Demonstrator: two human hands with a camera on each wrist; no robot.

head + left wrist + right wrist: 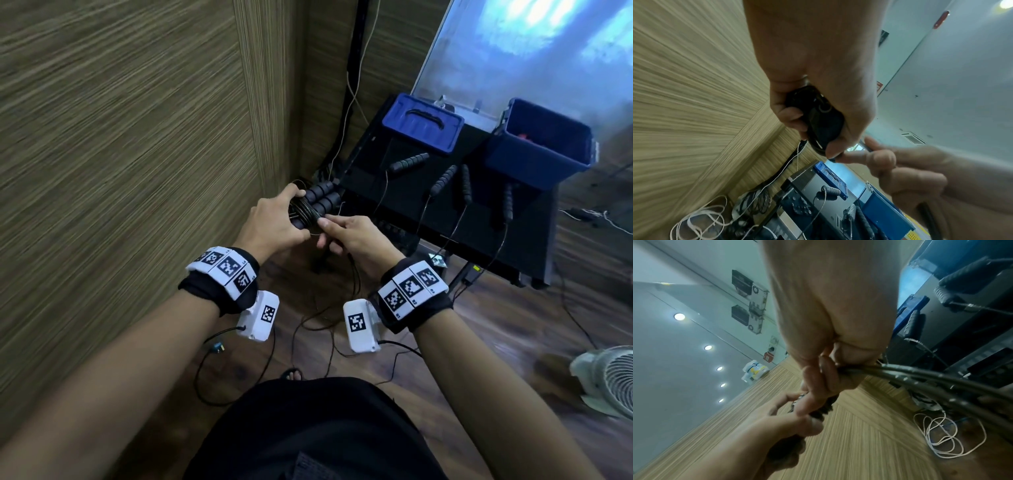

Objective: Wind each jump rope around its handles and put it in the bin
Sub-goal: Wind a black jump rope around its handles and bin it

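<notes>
My left hand [274,219] grips a pair of black foam jump rope handles [320,200] held side by side, with thin dark cord [303,214] wound round their near end. In the left wrist view the handle ends [818,120] sit in my curled fingers. My right hand [349,236] pinches the loose cord just right of the winding; the right wrist view shows the cord [920,378] running out of its curled fingers. Slack cord hangs below my hands toward the floor. More black handles [409,162] [443,180] lie on the black table [513,240]. The open blue bin [537,144] stands at the table's back right.
A blue lid [423,123] lies on the table left of the bin. A wood-grain wall [120,154] is close on my left. Cables [318,318] trail over the wooden floor, and a white fan [609,380] sits at the lower right.
</notes>
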